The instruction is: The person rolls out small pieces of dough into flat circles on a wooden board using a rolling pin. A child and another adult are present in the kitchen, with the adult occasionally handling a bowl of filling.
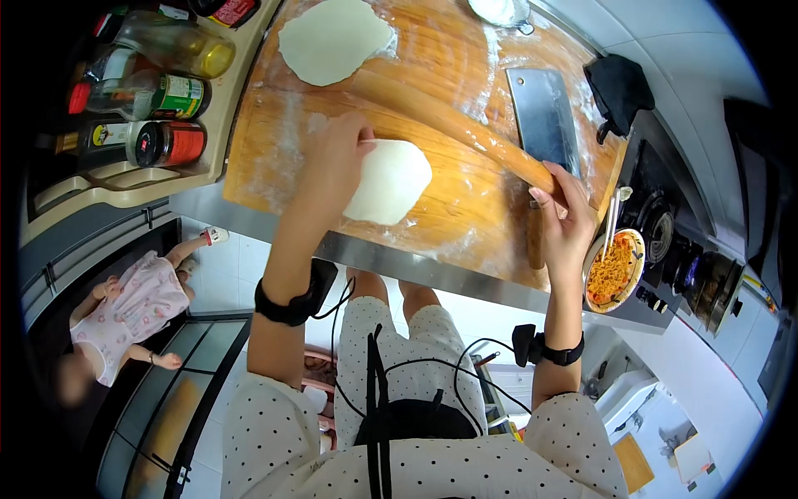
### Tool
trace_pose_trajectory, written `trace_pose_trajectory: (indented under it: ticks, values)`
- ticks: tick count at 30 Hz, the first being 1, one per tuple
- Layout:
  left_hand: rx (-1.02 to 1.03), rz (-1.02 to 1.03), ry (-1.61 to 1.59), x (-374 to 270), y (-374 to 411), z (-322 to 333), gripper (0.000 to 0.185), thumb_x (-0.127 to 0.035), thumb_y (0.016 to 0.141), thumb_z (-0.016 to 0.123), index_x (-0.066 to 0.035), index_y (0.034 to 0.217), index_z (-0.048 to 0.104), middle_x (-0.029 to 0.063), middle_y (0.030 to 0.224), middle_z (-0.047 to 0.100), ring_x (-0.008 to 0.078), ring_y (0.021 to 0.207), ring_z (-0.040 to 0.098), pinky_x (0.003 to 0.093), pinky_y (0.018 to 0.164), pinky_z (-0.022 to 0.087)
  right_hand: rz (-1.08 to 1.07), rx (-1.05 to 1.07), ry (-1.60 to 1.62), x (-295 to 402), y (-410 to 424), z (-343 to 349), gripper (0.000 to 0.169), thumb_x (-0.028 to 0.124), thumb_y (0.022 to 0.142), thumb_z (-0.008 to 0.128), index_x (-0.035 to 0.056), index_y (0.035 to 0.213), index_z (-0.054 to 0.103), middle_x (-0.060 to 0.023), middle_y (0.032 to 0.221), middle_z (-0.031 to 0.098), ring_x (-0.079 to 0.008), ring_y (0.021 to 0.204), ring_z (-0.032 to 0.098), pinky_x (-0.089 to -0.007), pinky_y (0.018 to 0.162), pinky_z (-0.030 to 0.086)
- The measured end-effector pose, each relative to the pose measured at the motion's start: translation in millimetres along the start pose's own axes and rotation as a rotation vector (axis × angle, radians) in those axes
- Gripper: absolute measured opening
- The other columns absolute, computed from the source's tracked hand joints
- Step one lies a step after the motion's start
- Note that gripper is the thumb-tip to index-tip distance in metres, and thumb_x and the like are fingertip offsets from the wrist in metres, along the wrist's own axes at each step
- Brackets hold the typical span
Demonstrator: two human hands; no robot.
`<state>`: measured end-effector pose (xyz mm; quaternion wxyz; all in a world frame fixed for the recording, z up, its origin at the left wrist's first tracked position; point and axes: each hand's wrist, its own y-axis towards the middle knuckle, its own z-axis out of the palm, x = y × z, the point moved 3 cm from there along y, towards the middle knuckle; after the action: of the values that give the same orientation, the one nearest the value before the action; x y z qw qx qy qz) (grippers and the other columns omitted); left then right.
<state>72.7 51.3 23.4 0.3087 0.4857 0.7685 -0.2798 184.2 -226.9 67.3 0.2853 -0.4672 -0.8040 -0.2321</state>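
My left hand point(336, 150) bends over a small flattened piece of dough point(393, 181), and its thumb and fingers pinch the upper left edge. My right hand point(566, 215) grips the near right end of a long wooden rolling pin point(449, 118), which slants across the board above the small dough. A larger rolled sheet of dough point(333, 40) lies flat beyond the pin's far end. Behind the pin's right part is a cleaver point(542, 112) with a broad metal blade; its wooden handle point(535, 237) shows beside my right hand. All rest on a floured wooden board point(461, 218).
A rack point(218, 125) of bottles and jars borders the board's left side. Flour fills a glass bowl point(499, 11) at the back. A black cloth point(618, 93) lies at the right rear. Beside the stove sits a noodle bowl point(614, 271) with chopsticks. Another person point(134, 312) is at the lower left.
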Motion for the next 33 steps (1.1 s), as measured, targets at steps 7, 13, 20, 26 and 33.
trace_pose_trajectory:
  ticks: [7, 13, 20, 26, 33]
  values:
    - [-0.210, 0.335, 0.165, -32.0, -10.6, -35.6, 0.024, -0.008, 0.089, 0.055, -0.007, 0.113, 0.059, 0.0118, 0.107, 0.066, 0.0356, 0.109, 0.060, 0.0440, 0.080, 0.051, 0.037, -0.061, 0.080, -2.4, 3.2, -7.0, 0.029, 0.002, 0.083, 0.071, -0.0017, 0.111, 0.066, -0.0145, 0.104, 0.066, -0.0227, 0.088, 0.063, -0.0301, 0.079, 0.051]
    - [-0.057, 0.602, 0.441, 0.9, -80.3, 43.4, 0.043, -0.014, 0.081, 0.065, 0.002, 0.120, 0.056, 0.0175, 0.124, 0.059, 0.0362, 0.127, 0.050, 0.0537, 0.104, 0.042, 0.085, -0.053, 0.049, -2.1, 1.8, -0.2, 0.029, 0.002, 0.083, 0.071, -0.0021, 0.111, 0.066, -0.0137, 0.103, 0.066, -0.0210, 0.085, 0.064, -0.0286, 0.079, 0.051]
    - [0.043, 0.226, 0.491, -24.5, -60.2, 57.0, 0.063, -0.037, 0.084, 0.065, 0.006, 0.128, 0.051, 0.0218, 0.140, 0.046, 0.0408, 0.139, 0.033, 0.0571, 0.116, 0.022, 0.071, -0.045, 0.053, 10.7, -3.4, 10.9, 0.028, 0.003, 0.082, 0.072, -0.0010, 0.109, 0.067, -0.0134, 0.101, 0.066, -0.0200, 0.086, 0.062, -0.0285, 0.075, 0.050]
    - [0.016, 0.389, 0.448, -29.6, -50.1, 94.6, 0.072, -0.050, 0.089, 0.056, -0.009, 0.146, 0.039, 0.0118, 0.158, 0.026, 0.0308, 0.147, 0.020, 0.0528, 0.119, 0.013, 0.044, -0.028, 0.065, 19.8, -6.2, 15.3, 0.028, 0.002, 0.082, 0.072, -0.0022, 0.108, 0.066, -0.0138, 0.102, 0.067, -0.0221, 0.089, 0.062, -0.0290, 0.077, 0.050]
    - [-0.030, 0.260, 0.442, -26.4, -48.9, 77.3, 0.068, -0.044, 0.092, 0.055, -0.006, 0.146, 0.039, 0.0145, 0.159, 0.022, 0.0341, 0.146, 0.020, 0.0500, 0.119, 0.014, 0.099, -0.089, 0.078, 18.0, -9.0, 14.2, 0.028, 0.003, 0.083, 0.071, -0.0021, 0.110, 0.066, -0.0162, 0.103, 0.066, -0.0258, 0.093, 0.062, -0.0337, 0.083, 0.049]
